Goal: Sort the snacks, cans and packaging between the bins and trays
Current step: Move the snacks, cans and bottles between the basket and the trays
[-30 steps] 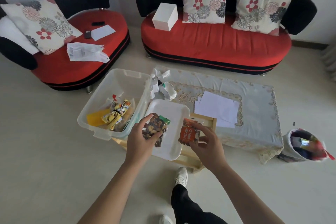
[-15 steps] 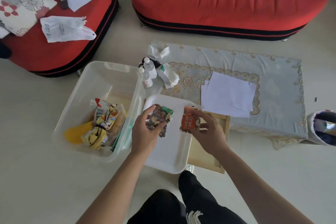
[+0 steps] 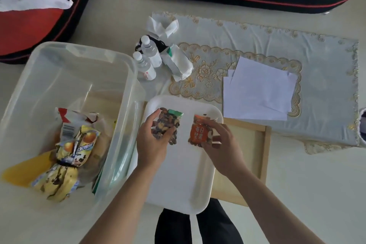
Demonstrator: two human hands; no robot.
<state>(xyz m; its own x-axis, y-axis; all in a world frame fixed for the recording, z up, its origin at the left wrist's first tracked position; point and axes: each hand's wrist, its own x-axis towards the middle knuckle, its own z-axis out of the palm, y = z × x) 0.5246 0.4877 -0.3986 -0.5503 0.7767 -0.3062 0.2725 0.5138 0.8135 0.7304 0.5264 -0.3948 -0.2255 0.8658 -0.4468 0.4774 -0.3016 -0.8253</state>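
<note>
Your left hand (image 3: 152, 142) pinches the green-topped mixed-nut packet (image 3: 170, 123), and your right hand (image 3: 219, 144) pinches the orange nut packet (image 3: 198, 133), both over the white tray's (image 3: 178, 184) far end. Both packets look light, crinkly and slick, so grip them by the sealed edges, not the lumpy middles.

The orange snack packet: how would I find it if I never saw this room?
Find the big clear plastic bin on the left; the white tray sits beside it. Over the tray, the right hand pinches the orange snack packet. The left hand holds a see-through nut packet with a green top; this one has an orange front with white writing.
</note>
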